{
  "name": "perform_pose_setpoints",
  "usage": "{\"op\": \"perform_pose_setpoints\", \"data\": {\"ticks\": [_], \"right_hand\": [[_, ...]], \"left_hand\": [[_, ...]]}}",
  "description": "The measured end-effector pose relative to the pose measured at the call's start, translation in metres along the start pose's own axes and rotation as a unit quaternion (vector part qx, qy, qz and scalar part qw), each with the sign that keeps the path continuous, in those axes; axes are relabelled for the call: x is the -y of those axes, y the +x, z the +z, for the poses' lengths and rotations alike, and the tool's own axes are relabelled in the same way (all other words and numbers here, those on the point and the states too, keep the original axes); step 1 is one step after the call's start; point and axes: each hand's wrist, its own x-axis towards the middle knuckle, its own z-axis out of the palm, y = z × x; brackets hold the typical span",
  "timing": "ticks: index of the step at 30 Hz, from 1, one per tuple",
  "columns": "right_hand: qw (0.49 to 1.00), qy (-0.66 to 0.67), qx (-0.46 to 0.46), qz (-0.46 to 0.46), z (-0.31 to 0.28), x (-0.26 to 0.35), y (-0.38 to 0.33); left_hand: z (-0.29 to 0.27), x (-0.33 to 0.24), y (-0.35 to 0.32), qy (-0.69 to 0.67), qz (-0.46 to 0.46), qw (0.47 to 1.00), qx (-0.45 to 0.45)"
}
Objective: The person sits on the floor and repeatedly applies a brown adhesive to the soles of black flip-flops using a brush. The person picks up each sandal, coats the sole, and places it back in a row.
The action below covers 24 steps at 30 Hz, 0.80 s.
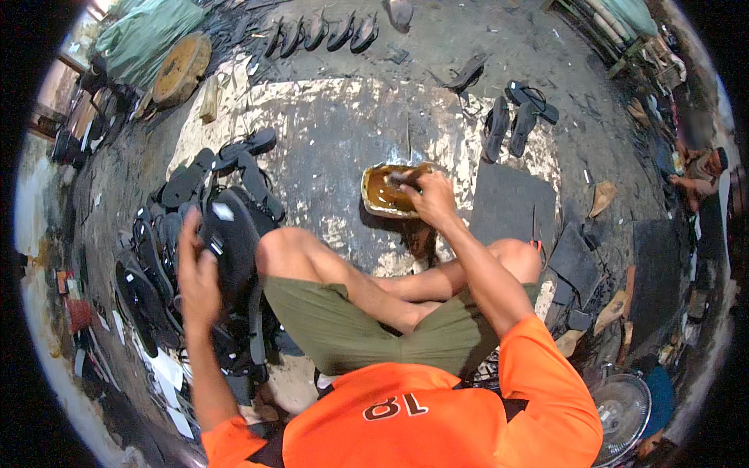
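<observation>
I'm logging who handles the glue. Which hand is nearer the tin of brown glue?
Right. The right hand is over the tin of brown glue, dipping a brush. The left hand is far off at the person's left, holding a black sandal.

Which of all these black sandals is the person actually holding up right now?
The black sandal gripped in the left hand, raised off the floor above the pile; all the others lie on the ground.
</observation>
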Motion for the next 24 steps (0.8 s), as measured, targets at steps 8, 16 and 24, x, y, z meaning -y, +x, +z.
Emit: {"op": "perform_pose_setpoints", "data": {"ticks": [8,16,24], "right_hand": [[0.977,-0.186,0.1,0.031,-0.114,-0.063,-0.032],[0.841,0.471,-0.241,0.115,-0.2,0.064,-0.052],[0.873,0.474,-0.113,0.019,-0.108,0.167,-0.086]], "left_hand": [[0.065,-0.002,-0.065,0.146,0.099,0.984,0.009],[0.061,-0.05,-0.042,-0.503,-0.204,0.84,0.003],[0.13,-0.106,-0.084,-0.753,-0.219,0.613,0.097]]}}
